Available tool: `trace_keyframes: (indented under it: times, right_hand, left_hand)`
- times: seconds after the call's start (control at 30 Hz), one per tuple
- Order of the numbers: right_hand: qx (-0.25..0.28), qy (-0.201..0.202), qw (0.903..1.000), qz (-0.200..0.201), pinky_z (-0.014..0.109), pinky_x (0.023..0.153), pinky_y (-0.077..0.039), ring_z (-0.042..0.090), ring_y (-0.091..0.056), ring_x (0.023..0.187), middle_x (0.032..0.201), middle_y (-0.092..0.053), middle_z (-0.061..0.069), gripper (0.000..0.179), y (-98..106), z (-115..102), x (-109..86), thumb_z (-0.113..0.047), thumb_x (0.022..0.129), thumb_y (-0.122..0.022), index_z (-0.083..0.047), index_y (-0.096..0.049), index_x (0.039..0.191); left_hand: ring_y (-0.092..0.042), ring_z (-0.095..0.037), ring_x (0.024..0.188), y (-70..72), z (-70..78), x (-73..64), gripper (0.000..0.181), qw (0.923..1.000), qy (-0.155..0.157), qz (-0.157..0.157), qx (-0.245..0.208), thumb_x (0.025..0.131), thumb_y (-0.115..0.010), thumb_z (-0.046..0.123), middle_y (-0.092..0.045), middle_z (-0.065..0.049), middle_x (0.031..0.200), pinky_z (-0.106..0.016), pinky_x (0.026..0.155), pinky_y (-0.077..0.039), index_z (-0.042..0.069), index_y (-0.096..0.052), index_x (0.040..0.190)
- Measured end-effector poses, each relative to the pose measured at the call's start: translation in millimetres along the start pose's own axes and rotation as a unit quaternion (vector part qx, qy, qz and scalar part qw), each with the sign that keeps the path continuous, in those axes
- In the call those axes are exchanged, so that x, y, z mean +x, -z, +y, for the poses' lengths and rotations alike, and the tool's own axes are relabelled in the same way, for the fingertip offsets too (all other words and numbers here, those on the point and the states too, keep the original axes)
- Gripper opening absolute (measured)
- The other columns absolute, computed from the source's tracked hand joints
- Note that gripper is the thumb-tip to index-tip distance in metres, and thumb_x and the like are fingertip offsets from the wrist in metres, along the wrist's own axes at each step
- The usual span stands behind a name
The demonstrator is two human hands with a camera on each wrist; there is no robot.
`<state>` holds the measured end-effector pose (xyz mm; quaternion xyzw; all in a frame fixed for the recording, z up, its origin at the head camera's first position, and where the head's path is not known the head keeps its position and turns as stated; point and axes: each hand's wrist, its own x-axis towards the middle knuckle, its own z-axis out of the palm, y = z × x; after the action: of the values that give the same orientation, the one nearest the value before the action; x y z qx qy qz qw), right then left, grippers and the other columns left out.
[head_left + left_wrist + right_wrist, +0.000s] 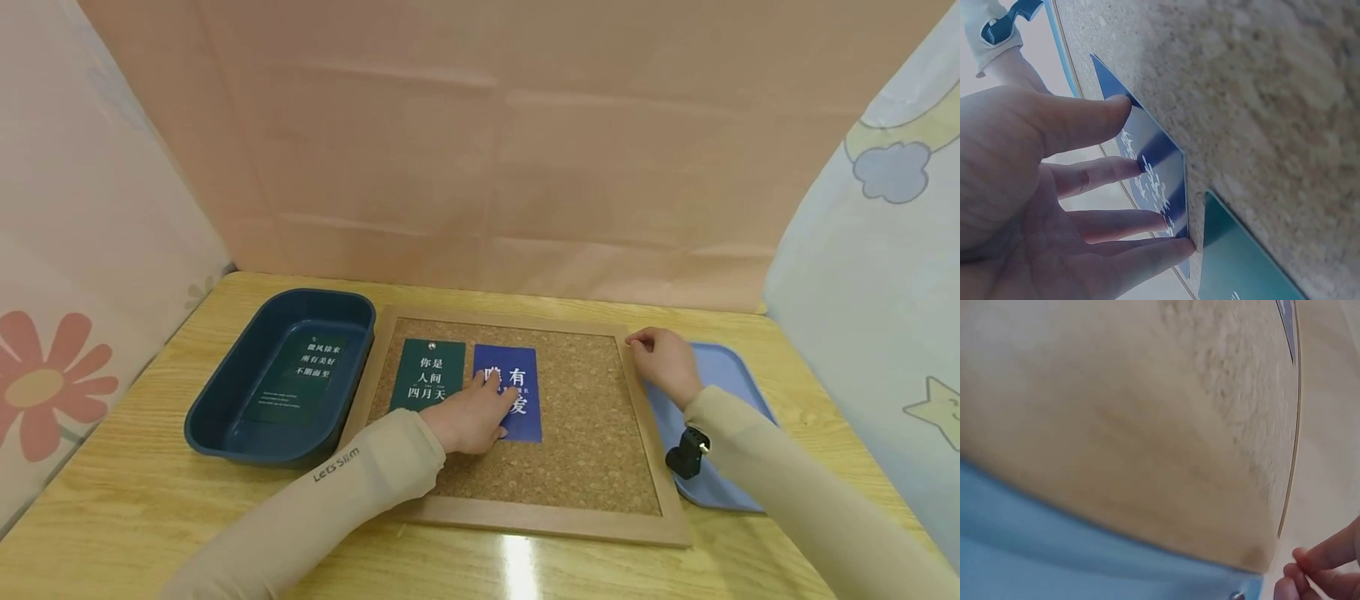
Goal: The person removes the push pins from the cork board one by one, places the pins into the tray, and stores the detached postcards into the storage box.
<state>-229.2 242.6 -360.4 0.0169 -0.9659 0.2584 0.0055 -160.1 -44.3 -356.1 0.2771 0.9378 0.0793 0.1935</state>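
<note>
My left hand (pixel 476 412) rests over a blue card (pixel 530 429) with white characters, its fingers spread and fairly straight, fingertips at the card's face and edge. The card lies on a wood-framed corkboard (pixel 592 417). Left of it on the cork is a green card (pixel 412 354) with a small shiny pin (pixel 432 346) at its top. My right hand (pixel 667 362) is at the board's upper right corner, fingers curled, with thumb and forefinger tips together in the right wrist view. I cannot tell whether something small sits between them.
A dark blue basin (pixel 197 417) stands left of the board, with another green card (pixel 277 400) inside. To the right lies a light blue tray (pixel 723 367), partly under my right arm; a small shiny piece (pixel 1237 595) shows in it. Fabric walls enclose the wooden table (pixel 120 508).
</note>
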Motion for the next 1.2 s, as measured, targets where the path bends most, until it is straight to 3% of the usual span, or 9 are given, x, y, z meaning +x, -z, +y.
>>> trace_keyframes:
  times: [0.23,0.43,0.7,0.97,1.2]
  right_hand:
    - [0.011,0.05,0.9987,0.002,0.045,0.073,-0.049,0.036,-0.062,0.09,0.103,-0.066,0.025,0.03,-12.7,-16.5,1.3,-0.011,0.095,-0.046,0.006,-0.066,0.111]
    - [0.028,0.087,0.9958,-0.003,0.047,0.078,-0.051,0.035,-0.064,0.09,0.099,-0.068,0.022,0.026,-25.3,-29.6,3.8,-0.011,0.092,-0.053,0.005,-0.067,0.106]
    - [0.035,0.138,0.9893,-0.031,0.041,0.076,-0.054,0.028,-0.068,0.085,0.095,-0.072,0.017,0.023,-43.5,-50.4,5.0,-0.012,0.088,-0.061,0.003,-0.071,0.103]
    - [0.044,0.133,0.9885,-0.058,0.044,0.082,-0.052,0.03,-0.064,0.093,0.104,-0.067,0.02,0.03,-60.6,-68.3,3.8,-0.016,0.089,-0.064,0.004,-0.068,0.11]
    - [-0.005,0.158,0.984,-0.082,0.034,0.067,-0.04,0.024,-0.049,0.081,0.093,-0.057,0.014,0.046,-66.4,-81.1,1.8,-0.025,0.086,-0.069,0.004,-0.063,0.121]
  left_hand:
    - [-0.027,-0.045,0.14,1.8,0.1,-0.3,0.053,1.0,-0.001,-0.002,0.0,0.097,-0.055,0.023,-0.029,-0.027,0.151,-0.047,0.108,-0.037,0.008,-0.039,0.145]
    - [-0.027,-0.045,0.14,2.9,0.2,-0.4,0.053,1.0,0.001,-0.002,0.0,0.097,-0.055,0.023,-0.029,-0.027,0.151,-0.048,0.108,-0.036,0.009,-0.038,0.145]
    - [-0.025,-0.045,0.141,2.7,-0.2,-0.6,0.054,1.0,0.005,-0.003,0.004,0.097,-0.055,0.023,-0.029,-0.025,0.152,-0.048,0.111,-0.032,0.01,-0.037,0.147]
    - [-0.026,-0.045,0.14,2.2,0.4,1.2,0.055,0.9999,0.0,-0.002,0.012,0.097,-0.055,0.023,-0.03,-0.026,0.151,-0.047,0.112,-0.032,0.009,-0.037,0.146]
    - [-0.029,-0.045,0.139,1.5,0.7,0.5,0.054,0.9997,-0.009,0.0,0.024,0.097,-0.056,0.024,-0.033,-0.026,0.15,-0.047,0.111,-0.033,0.008,-0.039,0.145]
